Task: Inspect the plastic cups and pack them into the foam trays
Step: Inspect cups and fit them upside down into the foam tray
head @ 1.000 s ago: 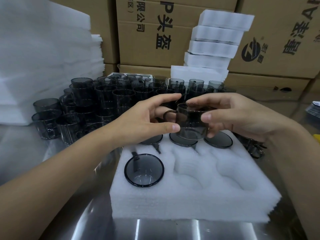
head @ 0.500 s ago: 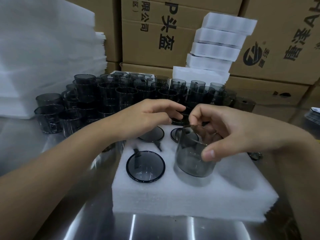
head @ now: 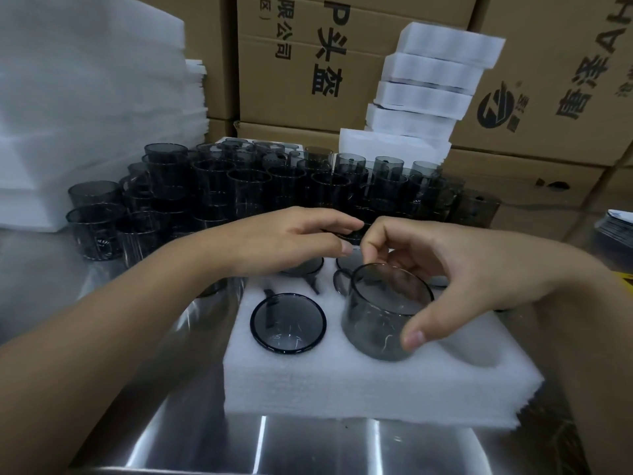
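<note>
Right hand [head: 479,279] grips a smoky plastic cup [head: 383,323] at the front-middle pocket of the foam tray [head: 342,382], left hand [head: 284,241] relaxed and empty; front-left cup [head: 287,323] seated, front-right pocket [head: 476,351] unfilled, many loose cups [head: 239,186] wait behind on the surface [head: 205,440].

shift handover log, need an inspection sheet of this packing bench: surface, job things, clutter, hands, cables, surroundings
surface: shiny metal table, carrying the foam tray
job's things: seated cup in front left pocket; held cup upright, partly in front middle pocket; front right pocket empty; loose cups massed behind
clutter: dark stack at right edge, unclear
grips: right hand grips held cup, thumb on wall; left hand over back row, grip unclear
cables: nothing seen
surroundings: cardboard boxes, stacked foam trays, foam sheets left
</note>
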{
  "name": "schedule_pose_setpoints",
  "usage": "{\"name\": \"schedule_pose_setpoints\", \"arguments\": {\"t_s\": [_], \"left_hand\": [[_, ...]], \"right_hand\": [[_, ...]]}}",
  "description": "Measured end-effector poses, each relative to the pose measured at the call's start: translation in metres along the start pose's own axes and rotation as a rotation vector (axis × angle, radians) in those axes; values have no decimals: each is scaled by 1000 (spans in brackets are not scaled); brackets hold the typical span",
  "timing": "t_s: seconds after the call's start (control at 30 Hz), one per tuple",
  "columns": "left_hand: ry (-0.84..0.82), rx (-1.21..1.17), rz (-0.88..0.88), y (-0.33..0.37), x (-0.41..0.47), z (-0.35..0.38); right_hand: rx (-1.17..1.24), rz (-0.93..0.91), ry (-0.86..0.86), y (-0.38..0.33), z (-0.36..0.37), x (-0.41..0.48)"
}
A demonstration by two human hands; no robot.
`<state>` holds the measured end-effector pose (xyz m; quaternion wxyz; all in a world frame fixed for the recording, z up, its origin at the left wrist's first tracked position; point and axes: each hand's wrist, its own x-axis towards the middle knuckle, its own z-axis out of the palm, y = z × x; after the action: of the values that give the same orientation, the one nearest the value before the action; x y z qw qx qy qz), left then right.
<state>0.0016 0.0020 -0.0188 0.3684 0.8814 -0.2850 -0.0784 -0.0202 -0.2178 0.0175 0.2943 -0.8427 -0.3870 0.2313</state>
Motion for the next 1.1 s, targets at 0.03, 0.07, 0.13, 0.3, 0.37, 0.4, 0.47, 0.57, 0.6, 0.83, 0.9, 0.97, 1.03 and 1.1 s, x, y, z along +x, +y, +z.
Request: {"name": "schedule_pose_setpoints", "arguments": {"t_s": [0.03, 0.07, 0.13, 0.3, 0.37, 0.4, 0.47, 0.57, 0.6, 0.83, 0.9, 0.97, 1.03, 1.1], "left_hand": [[-2, -2, 3, -1, 0, 0], [-9, -5, 9, -1, -1, -1], [-39, 10, 17, -3, -1, -1], [-110, 137, 13, -3, -2, 2], [-123, 164, -13, -3, -1, 2], [-126, 178, -24, -3, -1, 3], [-128, 201, -35, -2, -1, 4], [-136, 201, -33, -1, -2, 3], [-138, 206, -38, -1, -2, 3], [-142, 237, -54, -1, -1, 2], [-142, 228, -46, -2, -1, 2], [-152, 205, -26, -2, -1, 2], [-177, 175, -4, 0, -3, 3], [-198, 178, 0, 2, -4, 3]], "right_hand": [[-16, 8, -12, -1, 0, 0], [-38, 19, -25, -1, 1, 0], [-87, 49, -44, -2, 1, 1], [-215, 93, -59, -1, 3, 3], [-265, 102, -63, 0, 3, 4], [-279, 99, -69, 2, 2, 4], [-230, 70, -62, 3, 1, 4], [16, -48, 177, 10, -6, 6], [28, -61, 279, 16, -11, 7], [-209, 277, 40, 37, -19, 8], [-247, 289, 2, 36, -19, 10], [-249, 279, -7, 35, -18, 12], [-209, 272, -8, 35, -17, 13], [-174, 266, -23, 37, -15, 13]]}}
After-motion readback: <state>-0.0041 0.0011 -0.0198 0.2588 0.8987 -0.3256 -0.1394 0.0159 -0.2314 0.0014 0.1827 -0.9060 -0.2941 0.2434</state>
